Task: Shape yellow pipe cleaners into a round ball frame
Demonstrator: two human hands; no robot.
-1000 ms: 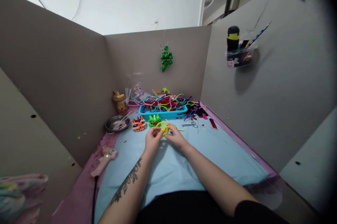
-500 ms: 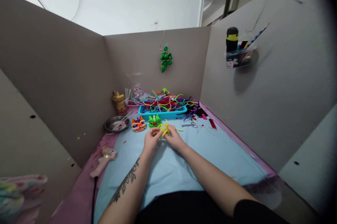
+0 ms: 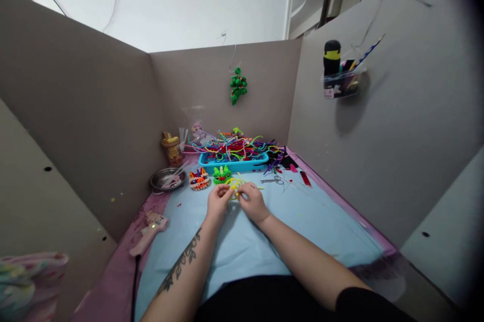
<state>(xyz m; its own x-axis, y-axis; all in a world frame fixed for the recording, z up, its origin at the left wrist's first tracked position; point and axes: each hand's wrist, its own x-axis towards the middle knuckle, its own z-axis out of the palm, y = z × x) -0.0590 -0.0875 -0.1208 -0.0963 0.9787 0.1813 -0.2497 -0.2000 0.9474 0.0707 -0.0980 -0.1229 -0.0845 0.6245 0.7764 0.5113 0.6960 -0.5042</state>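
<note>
Between my hands is a yellow pipe-cleaner piece point(image 3: 235, 182) bent into loops, with loose ends sticking out to the right. My left hand point(image 3: 219, 201) pinches its left side between thumb and fingers. My right hand point(image 3: 252, 202) is closed on the lower right of the same piece, its fingertips close to the left ones. Just beyond my hands sits a green pipe-cleaner creature head point(image 3: 222, 175) with a red nose. To its left lies an orange and white creature head point(image 3: 199, 180). The fingers partly hide the yellow piece.
A blue tray point(image 3: 234, 166) heaped with colourful pipe cleaners stands at the back. Scissors point(image 3: 273, 180) lie to the right. On the left are a metal bowl point(image 3: 168, 179) and a pink glue gun point(image 3: 149, 234) with its cord. Grey panels point(image 3: 227, 60) surround the table.
My right hand has turned and drawn slightly back, its fingers now lower on the yellow piece. My left hand has hardly moved and keeps its pinch.
</note>
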